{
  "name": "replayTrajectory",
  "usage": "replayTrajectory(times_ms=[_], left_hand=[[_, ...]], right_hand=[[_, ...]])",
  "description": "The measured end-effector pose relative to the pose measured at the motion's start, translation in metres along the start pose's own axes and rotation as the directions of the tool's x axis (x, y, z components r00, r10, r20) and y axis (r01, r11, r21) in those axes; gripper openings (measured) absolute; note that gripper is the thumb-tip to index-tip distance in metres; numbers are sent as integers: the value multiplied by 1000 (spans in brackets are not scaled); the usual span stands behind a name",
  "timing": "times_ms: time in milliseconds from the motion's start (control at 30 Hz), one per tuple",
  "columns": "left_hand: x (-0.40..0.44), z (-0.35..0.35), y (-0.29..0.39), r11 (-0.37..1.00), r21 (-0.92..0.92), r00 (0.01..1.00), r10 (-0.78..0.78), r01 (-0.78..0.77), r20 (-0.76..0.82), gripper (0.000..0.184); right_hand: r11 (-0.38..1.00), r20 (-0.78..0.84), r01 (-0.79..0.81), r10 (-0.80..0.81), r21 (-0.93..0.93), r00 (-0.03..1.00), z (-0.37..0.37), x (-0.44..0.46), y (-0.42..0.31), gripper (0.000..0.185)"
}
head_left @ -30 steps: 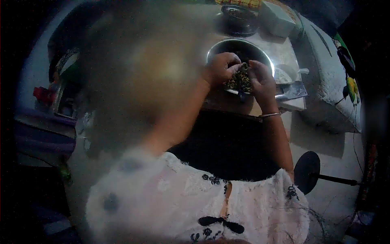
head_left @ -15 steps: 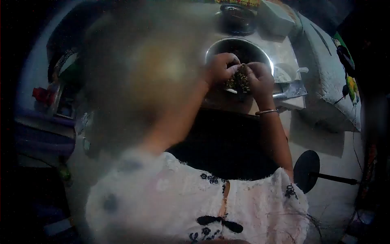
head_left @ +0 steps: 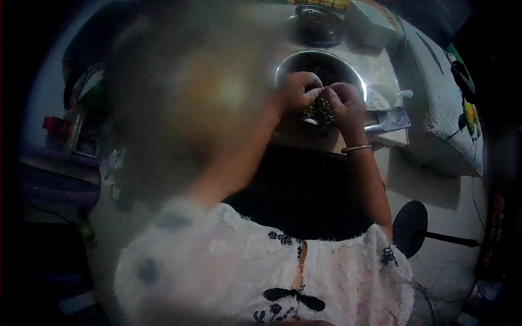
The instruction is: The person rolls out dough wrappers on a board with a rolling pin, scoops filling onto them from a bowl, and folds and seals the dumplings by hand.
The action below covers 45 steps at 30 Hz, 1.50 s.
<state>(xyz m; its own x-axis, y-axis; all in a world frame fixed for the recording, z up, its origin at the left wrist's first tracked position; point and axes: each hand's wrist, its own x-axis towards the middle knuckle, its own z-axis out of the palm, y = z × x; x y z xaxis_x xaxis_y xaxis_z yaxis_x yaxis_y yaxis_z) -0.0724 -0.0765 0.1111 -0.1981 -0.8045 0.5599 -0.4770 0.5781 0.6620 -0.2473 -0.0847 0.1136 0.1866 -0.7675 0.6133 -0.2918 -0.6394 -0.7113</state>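
My left hand [head_left: 298, 92] and my right hand [head_left: 348, 104] meet above the near side of a round metal bowl [head_left: 356, 71]. Thumb and fingers are pinched together on both, tip to tip. Whatever lies between the fingertips is too small to make out. Just below them shows a bunch of small greenish-brown pieces [head_left: 319, 111], too dim to name; I cannot tell whether it hangs from my fingers or rests beneath. Dark contents [head_left: 321, 68] fill the bowl, partly hidden by my hands. A bangle [head_left: 357, 148] circles my right wrist.
Behind the bowl stands a dark rounded pot [head_left: 317, 26], with a pale box [head_left: 370, 24] beside it. To the right are a small whitish dish [head_left: 379, 98] and a flat packet [head_left: 396, 119]. A dark round disc on a rod [head_left: 410, 229] sits lower right. Haze blurs the left.
The picture has grown darker. My hands stay in nearly the same place, with the fingertips still together over the greenish-brown pieces.
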Motion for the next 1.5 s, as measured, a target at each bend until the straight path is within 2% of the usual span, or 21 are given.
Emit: replayTrajectory(times_ms=[33,67,133,200,267,300,333,400,467,533,567,600,667,700,767,1000,1067,1100,1167,1367,1500], left_hand=[[0,0,1,1000,17,1000,-4,4,-10,12],[0,0,3,1000,16,1000,-4,4,-10,12],[0,1,1,999,2,999,38,-38,-39,11],[0,1,-1,1000,2,999,26,-26,-37,12],[0,3,-2,1000,3,999,14,-14,-35,12],[-1,4,-1,999,-36,999,-29,28,-41,12],[-1,5,0,995,-75,996,-72,69,-46,11],[0,6,0,999,-39,997,-11,8,-75,11],[-1,9,-5,999,-1,994,45,-45,-103,11],[-2,12,-8,998,8,990,65,-65,-128,10],[-2,12,-9,998,8,990,65,-64,-128,10],[-3,11,-7,999,-15,993,38,-40,-114,10],[-3,11,-4,999,-39,995,13,-17,-95,10],[-4,9,-1,1000,-29,996,-5,3,-85,11],[-4,6,2,1000,-17,997,-24,23,-76,11],[-5,5,3,998,-60,998,-6,2,-61,16],[-4,3,7,999,-44,999,-16,14,-50,16],[-4,4,6,998,-59,998,-35,32,-51,16],[-4,4,5,996,-73,997,-56,52,-52,16],[-2,8,-6,999,7,997,46,-46,-68,16],[-3,6,-3,999,11,997,50,-50,-64,15]], right_hand=[[997,7,-70,70,43,998,0,0,2,12],[997,7,-70,70,42,998,-3,0,4,12],[921,21,-330,333,205,943,-8,3,-3,16],[900,10,-357,366,250,930,-12,7,17,17],[919,12,-383,385,-95,923,-17,9,30,21],[874,55,-427,450,-230,891,-21,11,8,18],[874,55,-427,450,-230,891,-21,8,14,18],[939,96,-211,245,-273,965,-21,2,25,16],[954,103,-220,244,-202,964,-18,-3,28,24],[951,250,-201,140,236,958,-15,-6,30,33],[931,275,-218,137,292,952,-13,-8,30,32],[931,274,-218,137,293,952,-13,-9,23,32],[890,262,-346,272,296,926,-14,-7,10,24],[890,261,-346,273,296,926,-14,-7,10,24],[943,204,-299,267,146,942,-14,-3,11,17],[940,139,-307,288,148,947,-8,-5,13,13],[971,119,-225,215,79,969,-9,-4,6,13],[971,119,-224,214,79,970,-8,-5,9,13],[942,126,-257,234,217,964,-4,-6,20,13],[954,51,-294,292,50,955,-6,-2,-2,15],[953,87,-270,260,138,962,-1,0,12,15]])
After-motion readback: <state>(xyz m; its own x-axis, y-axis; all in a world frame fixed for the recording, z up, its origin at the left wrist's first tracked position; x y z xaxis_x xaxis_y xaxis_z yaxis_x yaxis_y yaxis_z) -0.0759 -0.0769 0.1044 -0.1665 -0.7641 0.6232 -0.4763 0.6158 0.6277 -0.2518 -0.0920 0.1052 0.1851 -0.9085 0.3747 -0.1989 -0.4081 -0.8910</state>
